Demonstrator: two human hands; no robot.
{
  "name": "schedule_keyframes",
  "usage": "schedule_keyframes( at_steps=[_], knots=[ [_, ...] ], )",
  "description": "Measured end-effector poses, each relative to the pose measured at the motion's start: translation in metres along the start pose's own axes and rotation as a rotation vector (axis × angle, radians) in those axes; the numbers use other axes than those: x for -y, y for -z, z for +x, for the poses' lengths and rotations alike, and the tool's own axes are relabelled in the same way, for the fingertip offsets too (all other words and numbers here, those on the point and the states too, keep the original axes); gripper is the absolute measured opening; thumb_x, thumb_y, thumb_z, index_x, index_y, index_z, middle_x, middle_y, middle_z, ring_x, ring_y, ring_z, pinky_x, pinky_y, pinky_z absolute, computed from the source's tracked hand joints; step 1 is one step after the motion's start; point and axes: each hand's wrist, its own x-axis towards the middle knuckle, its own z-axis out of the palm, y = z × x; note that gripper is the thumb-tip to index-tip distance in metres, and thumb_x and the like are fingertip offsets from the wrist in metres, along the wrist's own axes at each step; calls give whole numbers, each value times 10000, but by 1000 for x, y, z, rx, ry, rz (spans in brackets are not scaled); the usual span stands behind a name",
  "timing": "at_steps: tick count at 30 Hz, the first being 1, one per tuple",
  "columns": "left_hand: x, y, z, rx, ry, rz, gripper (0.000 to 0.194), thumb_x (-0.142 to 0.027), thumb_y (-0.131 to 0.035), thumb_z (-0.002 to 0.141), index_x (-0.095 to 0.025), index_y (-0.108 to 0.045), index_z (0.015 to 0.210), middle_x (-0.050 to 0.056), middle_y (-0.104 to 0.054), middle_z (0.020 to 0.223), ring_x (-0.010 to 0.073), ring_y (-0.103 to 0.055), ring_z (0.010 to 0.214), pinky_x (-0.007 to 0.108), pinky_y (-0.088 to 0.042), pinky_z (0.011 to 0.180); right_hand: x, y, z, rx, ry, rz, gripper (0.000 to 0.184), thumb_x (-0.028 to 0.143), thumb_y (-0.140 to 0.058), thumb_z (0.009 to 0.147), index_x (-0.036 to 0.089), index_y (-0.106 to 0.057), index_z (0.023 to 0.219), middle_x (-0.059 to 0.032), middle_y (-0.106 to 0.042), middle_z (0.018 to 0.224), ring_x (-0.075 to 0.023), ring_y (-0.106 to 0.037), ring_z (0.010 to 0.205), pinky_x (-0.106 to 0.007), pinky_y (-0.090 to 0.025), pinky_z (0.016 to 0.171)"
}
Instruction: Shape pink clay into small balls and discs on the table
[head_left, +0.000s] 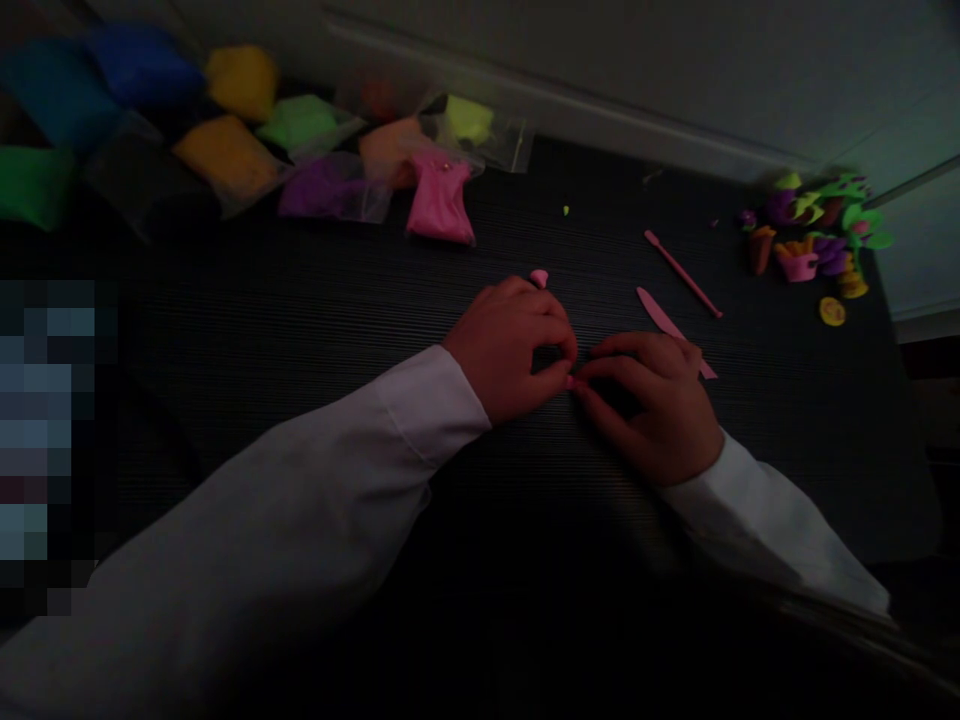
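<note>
A tiny piece of pink modelling clay (572, 382) is pinched between the fingertips of both hands, just above or on the dark table. My left hand (517, 345) comes in from the left, its thumb and forefinger closed at the clay's left side. From the right, my right hand (652, 400) holds the other side with thumb and fingers. Behind my left hand lies a small lump of pink clay (539, 278). A pink plastic clay knife (660, 315) is partly hidden by my right hand. Farther back lies a thin pink modelling stick (682, 273).
Bags of coloured clay line the back left, among them a pink bag (441, 200) and a purple bag (322, 188). Several small finished clay figures (799, 262) crowd the right edge, near a yellow disc (832, 311). A green crumb (566, 210) lies mid-table. Behind stands a pale wall (600, 100).
</note>
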Motion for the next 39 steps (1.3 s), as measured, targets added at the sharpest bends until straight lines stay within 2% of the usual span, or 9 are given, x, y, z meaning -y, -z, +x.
schedule_keyframes(
  at_steps=[39],
  knots=[
    [1,-1,0,-6,-4,11,147,-265,-498,679,-204,-622,727,5,-587,851,183,-475,878,355,-332,774,0,3,-1,28,25,-5,119,273,-510,712,224,-593,781,-28,-549,933,-186,-479,892,-376,-273,768]
  ],
)
